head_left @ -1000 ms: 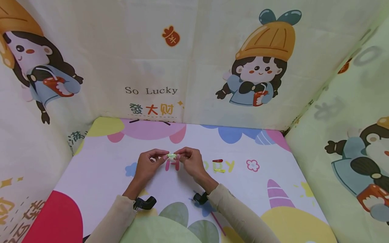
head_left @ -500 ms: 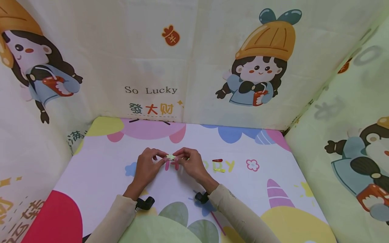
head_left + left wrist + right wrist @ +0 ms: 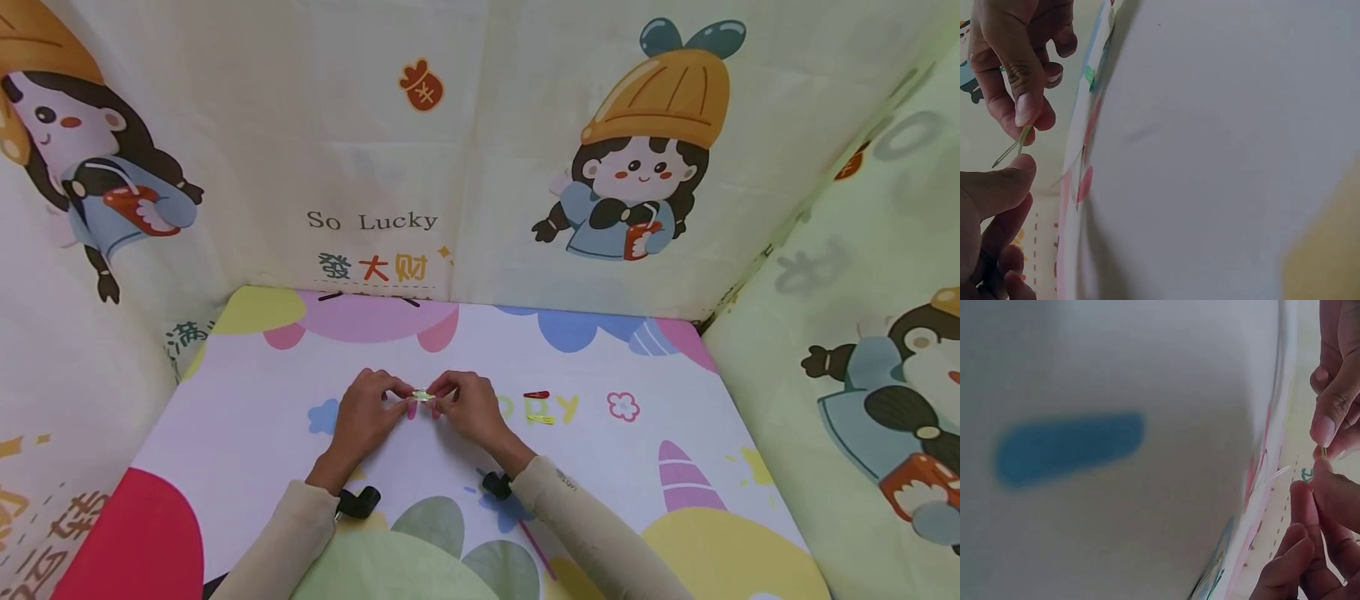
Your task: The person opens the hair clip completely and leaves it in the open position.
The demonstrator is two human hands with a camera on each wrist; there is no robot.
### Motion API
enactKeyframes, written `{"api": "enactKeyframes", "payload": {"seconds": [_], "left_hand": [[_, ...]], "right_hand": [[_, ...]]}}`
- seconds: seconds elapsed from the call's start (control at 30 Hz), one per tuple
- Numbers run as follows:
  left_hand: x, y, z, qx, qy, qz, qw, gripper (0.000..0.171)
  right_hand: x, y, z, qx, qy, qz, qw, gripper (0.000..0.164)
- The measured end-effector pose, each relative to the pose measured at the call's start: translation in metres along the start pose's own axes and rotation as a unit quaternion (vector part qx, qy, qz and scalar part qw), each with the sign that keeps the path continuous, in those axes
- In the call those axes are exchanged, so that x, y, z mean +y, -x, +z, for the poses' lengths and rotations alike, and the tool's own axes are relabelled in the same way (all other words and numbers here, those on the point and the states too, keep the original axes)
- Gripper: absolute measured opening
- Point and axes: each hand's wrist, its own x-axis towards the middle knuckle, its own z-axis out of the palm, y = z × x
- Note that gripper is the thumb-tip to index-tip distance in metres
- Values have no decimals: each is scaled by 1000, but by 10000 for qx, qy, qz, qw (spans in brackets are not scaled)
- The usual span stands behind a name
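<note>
A small pale green snap hair clip (image 3: 423, 396) is held between my two hands, over the pink print on the table. My left hand (image 3: 365, 415) pinches one end of it between thumb and fingers. From the other side, the thumb and fingertips of my right hand (image 3: 472, 412) grip the opposite end. In the left wrist view the hair clip (image 3: 1022, 139) shows two thin arms spread in a narrow V. Fingertips hide most of it in the right wrist view. To the right of the hands lie a red hair clip (image 3: 536, 395) and, nearer me, a yellow hair clip (image 3: 540, 420).
A white cloth with coloured prints covers the table (image 3: 585, 467). Pale printed fabric walls (image 3: 495, 183) enclose its back and both sides. Black wrist cameras (image 3: 358, 502) sit below each hand near the sleeve cuffs.
Both hands have come slightly lower in the head view, with the green hair clip still between them. It has turned a little. The red and yellow clips stay where they were.
</note>
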Motion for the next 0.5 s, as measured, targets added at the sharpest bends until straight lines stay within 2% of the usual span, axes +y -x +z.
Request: {"api": "enactKeyframes", "payload": {"seconds": [0.27, 0.5], "left_hand": [[3, 1, 0, -412, -248, -169, 9987, 15], [0, 3, 3, -617, -303, -252, 9973, 18]], "right_hand": [[0, 0, 5, -16, 889, -118, 9960, 8], [-2, 1, 7, -13, 1454, -193, 9892, 7]]}}
